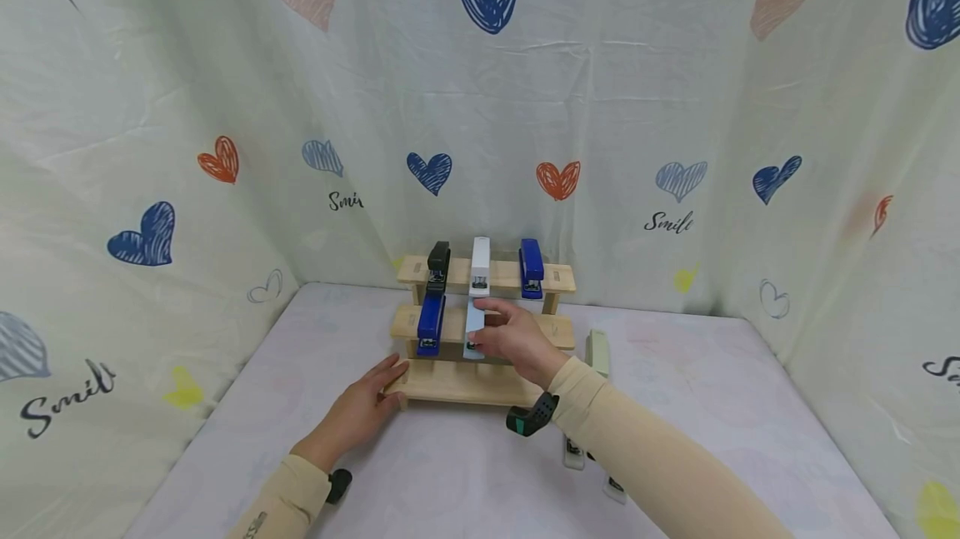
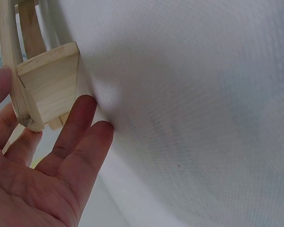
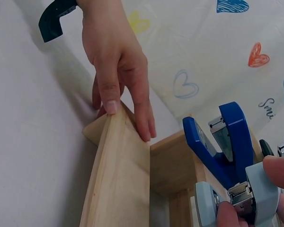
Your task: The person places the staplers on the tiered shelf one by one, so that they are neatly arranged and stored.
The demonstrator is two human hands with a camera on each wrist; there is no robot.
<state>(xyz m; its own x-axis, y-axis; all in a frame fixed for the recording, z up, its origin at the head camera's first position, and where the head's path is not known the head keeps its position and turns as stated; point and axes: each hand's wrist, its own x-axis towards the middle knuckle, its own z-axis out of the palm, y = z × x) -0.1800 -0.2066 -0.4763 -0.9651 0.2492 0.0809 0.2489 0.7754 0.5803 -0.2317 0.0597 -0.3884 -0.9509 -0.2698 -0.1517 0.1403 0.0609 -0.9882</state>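
A three-tier wooden display rack stands on the table. My right hand pinches a light blue stapler at the middle tier, its front end pointing toward me. In the right wrist view, the thumb and a finger of that hand lie on the light blue stapler, whose jaws stand apart. My left hand grips the left end of the bottom tier, thumb on the front edge and fingers round the end board. Just left of the light blue stapler, a blue stapler sits on the middle tier.
On the top tier are a black stapler, a white stapler and another blue stapler. A pale green stapler lies right of the rack. Nearer, two whitish staplers are partly hidden under my right forearm. A heart-printed curtain hangs behind.
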